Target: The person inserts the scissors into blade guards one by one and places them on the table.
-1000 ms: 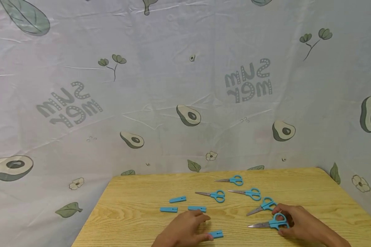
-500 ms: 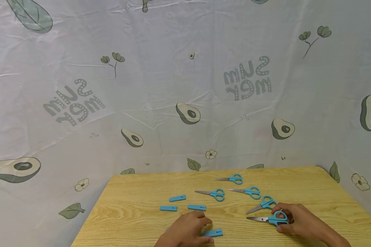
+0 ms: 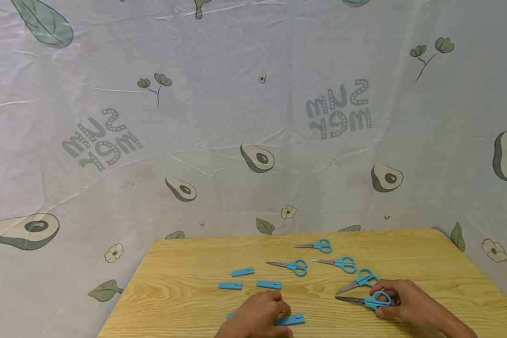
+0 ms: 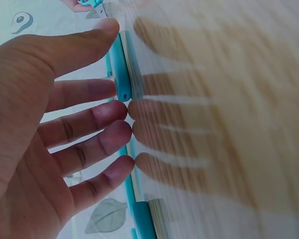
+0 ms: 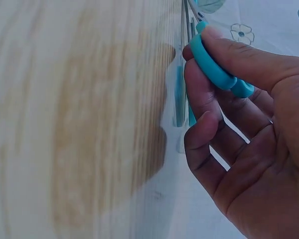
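Observation:
My right hand point(image 3: 405, 303) holds a pair of scissors point(image 3: 372, 300) by its light-blue handle, thumb and fingers pinching the loops, blades to the left. In the right wrist view, the handle point(image 5: 212, 64) sits between thumb and index finger. My left hand point(image 3: 257, 314) straddles a blue scissors cap point(image 3: 290, 319) lying on the table, index finger at its far side and thumb at its near side. The left wrist view has these fingers fairly straight, their tips close by the cap point(image 4: 121, 69). Another cap point(image 3: 230, 315) is mostly hidden behind this hand.
Beyond the hands lie three more caps point(image 3: 268, 284) on the wooden table point(image 3: 181, 267). Several other scissors, among them one pair point(image 3: 287, 266) at mid-table and another pair point(image 3: 359, 280) beside my right hand, rest with blades bare. A patterned curtain point(image 3: 219, 117) hangs behind the table.
The scissors in my right hand have tilted, their blade tips shifting slightly up and left in view. My left hand has moved a little right, its index finger bending more by the cap.

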The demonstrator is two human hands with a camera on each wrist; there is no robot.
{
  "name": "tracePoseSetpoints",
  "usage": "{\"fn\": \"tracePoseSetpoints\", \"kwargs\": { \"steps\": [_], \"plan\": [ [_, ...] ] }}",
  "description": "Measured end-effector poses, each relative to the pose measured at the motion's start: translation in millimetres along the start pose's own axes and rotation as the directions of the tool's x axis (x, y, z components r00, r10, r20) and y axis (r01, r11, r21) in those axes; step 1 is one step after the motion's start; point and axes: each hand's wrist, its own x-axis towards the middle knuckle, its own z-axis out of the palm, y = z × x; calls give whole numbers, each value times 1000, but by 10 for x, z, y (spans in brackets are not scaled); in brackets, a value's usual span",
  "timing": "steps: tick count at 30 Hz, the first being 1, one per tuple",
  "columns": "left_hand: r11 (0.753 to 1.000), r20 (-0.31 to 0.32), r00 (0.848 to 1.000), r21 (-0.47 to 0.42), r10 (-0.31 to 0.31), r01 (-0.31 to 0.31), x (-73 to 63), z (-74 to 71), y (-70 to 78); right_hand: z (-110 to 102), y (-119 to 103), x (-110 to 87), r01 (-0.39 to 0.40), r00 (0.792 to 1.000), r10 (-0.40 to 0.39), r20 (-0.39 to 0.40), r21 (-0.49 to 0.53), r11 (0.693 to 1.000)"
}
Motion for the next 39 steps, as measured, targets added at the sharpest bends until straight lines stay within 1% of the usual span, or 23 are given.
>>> {"fn": "tracePoseSetpoints", "kwargs": {
  "steps": [3, 8, 13, 19, 21, 26, 33, 39],
  "plan": [
    [1000, 21, 1000, -5, -15, 15, 20, 6, 6, 2, -6, 0, 4, 1000, -4, -2, 6, 1000],
    [999, 37, 999, -14, -30, 31, 34, 0, 17, -4, -16, 7, -16, 1000, 16, 6, 36, 999],
    [998, 54, 998, -43, -40, 43, 46, -2, 24, -1, -8, 16, -4, 1000, 4, 10, 61, 998],
    [997, 60, 997, -61, -48, 52, 57, -12, 58, -5, -23, 24, 9, 1000, -12, 25, 117, 993],
    [997, 53, 997, -54, -47, 50, 56, -11, 64, -9, -37, 25, 11, 999, -15, 31, 136, 991],
    [1000, 18, 1000, -2, -15, 15, 56, 0, 62, -19, -68, 33, 5, 999, -15, 46, 199, 980],
    [1000, 3, 1000, -3, -6, 6, 58, 8, 60, -26, -73, 56, 5, 997, -26, 72, 276, 961],
    [1000, -15, 1000, 20, 11, -10, 53, 1, 65, -26, -94, 65, -37, 996, 13, 83, 294, 955]
  ]
}}
